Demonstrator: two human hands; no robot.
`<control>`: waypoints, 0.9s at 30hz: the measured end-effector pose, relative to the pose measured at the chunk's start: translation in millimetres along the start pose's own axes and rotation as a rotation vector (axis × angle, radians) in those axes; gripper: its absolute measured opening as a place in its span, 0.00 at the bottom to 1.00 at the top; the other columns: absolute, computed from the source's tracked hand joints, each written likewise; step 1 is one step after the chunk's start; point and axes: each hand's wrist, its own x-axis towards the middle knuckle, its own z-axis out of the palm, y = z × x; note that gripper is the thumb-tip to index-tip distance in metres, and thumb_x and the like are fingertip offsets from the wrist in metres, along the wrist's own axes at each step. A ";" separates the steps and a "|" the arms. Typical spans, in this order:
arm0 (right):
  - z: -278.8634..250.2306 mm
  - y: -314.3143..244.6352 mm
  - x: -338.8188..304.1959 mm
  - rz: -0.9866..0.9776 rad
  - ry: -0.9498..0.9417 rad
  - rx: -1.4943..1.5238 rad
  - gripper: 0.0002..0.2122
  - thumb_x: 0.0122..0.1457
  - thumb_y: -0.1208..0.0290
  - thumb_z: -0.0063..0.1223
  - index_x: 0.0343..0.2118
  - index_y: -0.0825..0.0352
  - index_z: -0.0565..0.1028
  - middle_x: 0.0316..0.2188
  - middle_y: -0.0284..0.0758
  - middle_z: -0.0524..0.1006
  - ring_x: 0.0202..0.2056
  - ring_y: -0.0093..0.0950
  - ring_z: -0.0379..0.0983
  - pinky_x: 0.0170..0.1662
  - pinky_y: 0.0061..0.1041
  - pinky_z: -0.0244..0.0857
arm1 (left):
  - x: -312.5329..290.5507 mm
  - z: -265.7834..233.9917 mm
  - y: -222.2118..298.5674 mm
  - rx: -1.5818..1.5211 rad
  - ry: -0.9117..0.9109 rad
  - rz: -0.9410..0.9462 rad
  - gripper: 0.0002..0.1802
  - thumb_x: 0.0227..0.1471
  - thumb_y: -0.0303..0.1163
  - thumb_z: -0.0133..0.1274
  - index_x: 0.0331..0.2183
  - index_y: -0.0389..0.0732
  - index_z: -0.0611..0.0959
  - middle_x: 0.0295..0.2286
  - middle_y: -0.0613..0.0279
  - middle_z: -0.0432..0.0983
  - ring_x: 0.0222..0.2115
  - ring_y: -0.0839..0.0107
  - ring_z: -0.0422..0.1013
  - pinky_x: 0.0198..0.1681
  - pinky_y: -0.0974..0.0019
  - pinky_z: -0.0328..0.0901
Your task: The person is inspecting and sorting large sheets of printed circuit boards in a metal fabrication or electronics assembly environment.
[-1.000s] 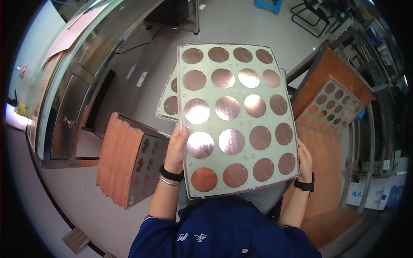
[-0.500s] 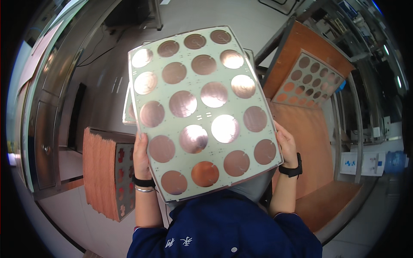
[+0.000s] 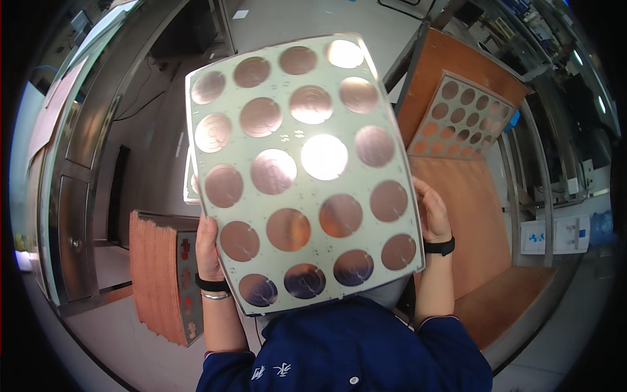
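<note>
I hold up a large pale green circuit board panel (image 3: pixel 307 134) with rows of round copper discs, tilted and catching bright glare. My left hand (image 3: pixel 209 251) grips its lower left edge, thumb at the front and the other fingers hidden behind. At the right edge is my right hand (image 3: pixel 434 212), its fingers bent against the rim; part of its hold is hidden by the panel. Beyond the left edge, a strip of another pale panel (image 3: pixel 190 186) peeks out.
Left of me stands a thick stack of copper-edged sheets (image 3: pixel 157 277). On the right, a similar panel (image 3: pixel 457 117) leans against the upright back of a brown wooden stand (image 3: pixel 457 215). A metal cabinet (image 3: pixel 72 228) lines the far left; a white unit (image 3: pixel 555 234) is at the right.
The panel has tipped, shifting the glare across its discs, and its lower edge has dropped slightly. My right hand's fingers have changed from lying over the edge to bending beside it.
</note>
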 end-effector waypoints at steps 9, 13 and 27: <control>27.8 3.0 20.2 0.017 0.182 0.152 0.14 0.61 0.70 0.41 0.48 0.69 0.64 0.38 0.33 0.72 0.38 0.22 0.71 0.41 0.22 0.67 | 3.2 34.6 22.3 -0.265 -0.148 0.048 0.37 0.58 0.56 0.26 0.57 0.35 0.55 0.54 0.49 0.57 0.51 0.57 0.61 0.51 0.56 0.61; 36.3 18.8 23.1 -0.095 0.227 0.343 0.06 0.62 0.71 0.40 0.36 0.64 0.69 0.31 0.29 0.72 0.35 0.21 0.70 0.39 0.22 0.66 | -11.3 -6.3 0.1 -0.506 -0.196 0.122 0.37 0.57 0.58 0.28 0.57 0.40 0.56 0.55 0.53 0.55 0.55 0.57 0.56 0.56 0.49 0.53; -10.6 -17.3 -6.5 -0.452 0.238 0.337 0.16 0.62 0.65 0.37 0.49 0.70 0.64 0.43 0.38 0.73 0.44 0.28 0.70 0.47 0.30 0.67 | -21.8 2.1 -19.6 -0.302 0.119 -0.009 0.19 0.59 0.34 0.41 0.51 0.41 0.64 0.48 0.61 0.67 0.48 0.67 0.65 0.52 0.59 0.61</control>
